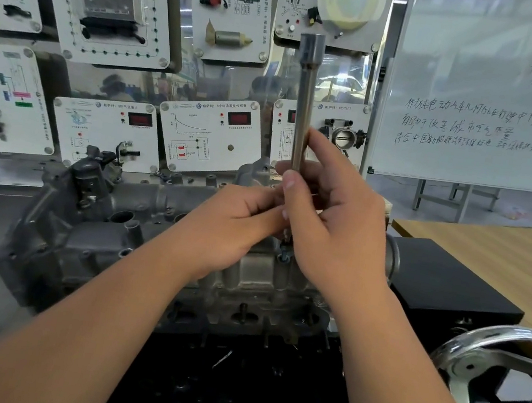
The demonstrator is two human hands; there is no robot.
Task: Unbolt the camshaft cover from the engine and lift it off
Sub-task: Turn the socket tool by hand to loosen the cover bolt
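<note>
1. A workshop: sensor display boards (106, 129) behind, a whiteboard (490, 97) and wooden table (493, 242) to the right.
2. The grey camshaft cover (86, 236) sits on the engine, its long axis running left-right.
3. Both the right hand (334, 218) and left hand (238, 218) grip a socket extension (305, 103), which stands upright with its socket end up.

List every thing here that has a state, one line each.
Extension bar: upright, held by both hands.
Right hand: gripping the bar.
Left hand: pinching the bar's lower part.
Camshaft cover: still on the engine.
Handwheel: untouched.
</note>
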